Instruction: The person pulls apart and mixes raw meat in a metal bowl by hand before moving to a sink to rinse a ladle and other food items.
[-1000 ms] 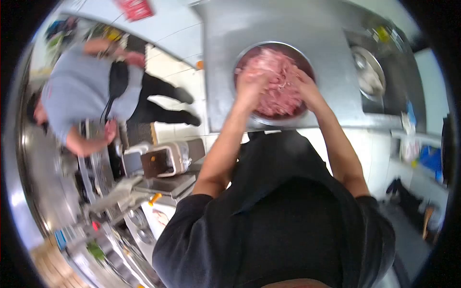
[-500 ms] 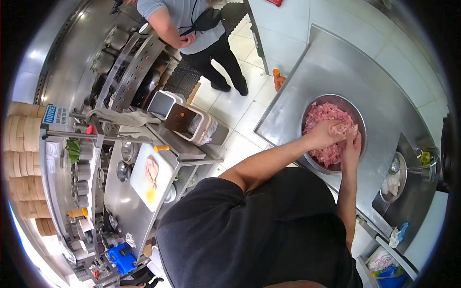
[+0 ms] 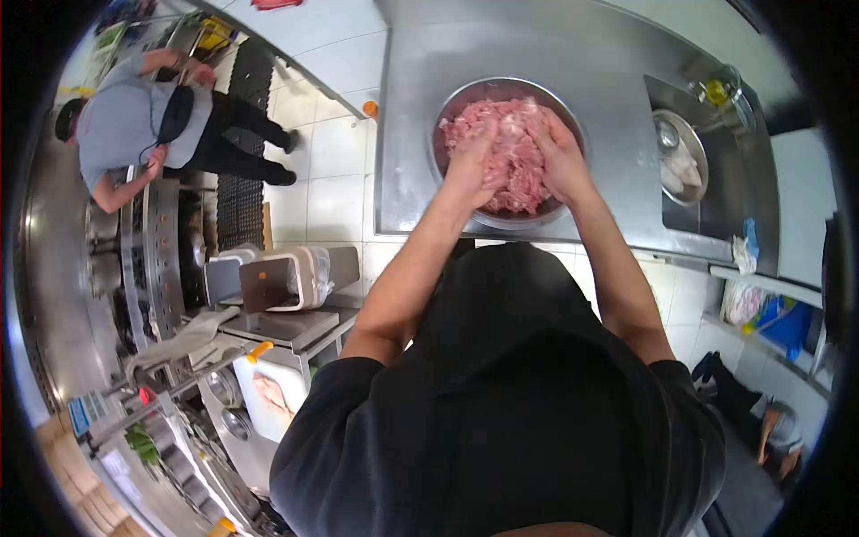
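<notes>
A round steel bowl full of pink minced meat stands on the steel counter. At the left side of the meat is my left hand, curved around a part of it. My right hand cups the meat from the right, facing the left one. Between the two palms a mound of meat is held, its surface glistening. Some fingertips are sunk in the meat and hidden.
A sink on the right holds a bowl with pale pieces. Bins stand at the left, near a white cutting board with raw meat. Another person in grey stands at the upper left. Someone's arms show at the lower right.
The view has turned, so the bowl now appears further left and higher. My hands, close together before, are now apart on either side of the meat.
</notes>
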`<control>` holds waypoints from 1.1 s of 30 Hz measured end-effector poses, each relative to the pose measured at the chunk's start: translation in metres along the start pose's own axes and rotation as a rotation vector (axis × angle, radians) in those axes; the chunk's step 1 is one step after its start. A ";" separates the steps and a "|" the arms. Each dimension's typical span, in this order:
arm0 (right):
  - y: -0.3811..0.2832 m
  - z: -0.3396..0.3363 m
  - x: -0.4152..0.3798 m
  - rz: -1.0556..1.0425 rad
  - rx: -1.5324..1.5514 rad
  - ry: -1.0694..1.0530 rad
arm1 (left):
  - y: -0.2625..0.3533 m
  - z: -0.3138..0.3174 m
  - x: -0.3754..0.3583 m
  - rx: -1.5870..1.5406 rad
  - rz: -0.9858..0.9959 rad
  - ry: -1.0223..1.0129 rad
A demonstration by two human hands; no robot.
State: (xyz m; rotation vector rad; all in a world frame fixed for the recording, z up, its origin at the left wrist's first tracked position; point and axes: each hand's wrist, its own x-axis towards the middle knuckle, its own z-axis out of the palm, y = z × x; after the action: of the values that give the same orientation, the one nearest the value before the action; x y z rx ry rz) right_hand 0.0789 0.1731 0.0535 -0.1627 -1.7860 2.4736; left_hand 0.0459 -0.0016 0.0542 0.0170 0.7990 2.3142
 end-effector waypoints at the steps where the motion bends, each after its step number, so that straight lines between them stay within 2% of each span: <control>1: 0.001 0.004 -0.002 0.032 0.124 -0.005 | 0.003 -0.002 -0.002 -0.022 -0.047 -0.053; 4: -0.007 0.009 -0.007 0.078 0.259 -0.013 | 0.000 0.004 -0.002 -0.003 -0.049 -0.018; 7: 0.000 -0.001 -0.005 0.126 0.149 0.053 | 0.005 0.006 -0.002 -0.036 -0.080 -0.051; 8: 0.001 -0.005 -0.005 0.111 0.071 0.078 | 0.000 0.013 0.000 -0.018 -0.013 0.084; 9: 0.000 -0.009 -0.004 0.046 -0.069 0.094 | -0.002 0.048 0.000 -0.004 0.064 0.226; 10: 0.000 -0.009 0.001 -0.020 -0.207 0.087 | -0.005 0.044 0.004 0.018 0.019 0.190; 11: -0.013 -0.009 -0.002 -0.093 -0.471 0.086 | -0.009 0.041 0.007 0.042 -0.026 0.153; 12: -0.027 -0.007 -0.009 -0.191 -0.714 0.052 | -0.006 0.008 0.007 0.088 -0.184 -0.049; 14: -0.024 -0.005 -0.010 -0.102 -0.524 -0.015 | 0.018 0.035 -0.015 0.431 -0.257 0.089; 16: -0.020 -0.014 -0.008 0.031 -0.384 0.017 | -0.018 0.014 0.008 0.297 0.184 0.134; 17: -0.003 -0.031 0.002 0.099 -0.275 -0.014 | -0.037 -0.007 0.026 0.337 0.308 0.124; 18: 0.005 -0.045 0.008 0.160 -0.168 -0.013 | -0.029 -0.001 0.016 0.434 0.292 0.163; 21: -0.017 -0.029 -0.002 0.355 -0.195 -0.013 | -0.014 0.016 -0.005 0.751 0.273 0.233; 24: -0.028 -0.009 -0.008 0.259 -0.143 -0.110 | -0.037 -0.007 0.008 1.030 0.386 0.246; 26: -0.024 -0.020 -0.003 0.226 -0.307 -0.254 | -0.035 -0.001 -0.002 1.187 0.436 0.178; 27: -0.020 -0.024 -0.001 0.143 -0.372 -0.289 | -0.034 0.001 -0.005 1.284 0.459 0.148; 29: 0.004 -0.052 0.015 -0.003 -0.537 -0.270 | -0.022 0.019 -0.017 0.900 0.155 0.191; 30: -0.014 -0.039 0.007 0.109 -0.415 -0.212 | -0.017 0.028 -0.022 0.712 0.024 0.250; 31: -0.012 -0.043 0.009 0.059 -0.457 -0.205 | -0.042 0.002 0.001 0.557 0.208 0.204; 33: -0.002 -0.056 0.015 -0.016 -0.498 -0.181 | -0.036 0.011 -0.008 0.427 0.053 0.206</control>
State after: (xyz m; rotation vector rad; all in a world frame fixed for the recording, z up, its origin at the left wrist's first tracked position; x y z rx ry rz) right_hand 0.0714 0.2286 0.0369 0.0482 -2.4366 2.0365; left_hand 0.0756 0.0205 0.0447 -0.0116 1.4001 2.1745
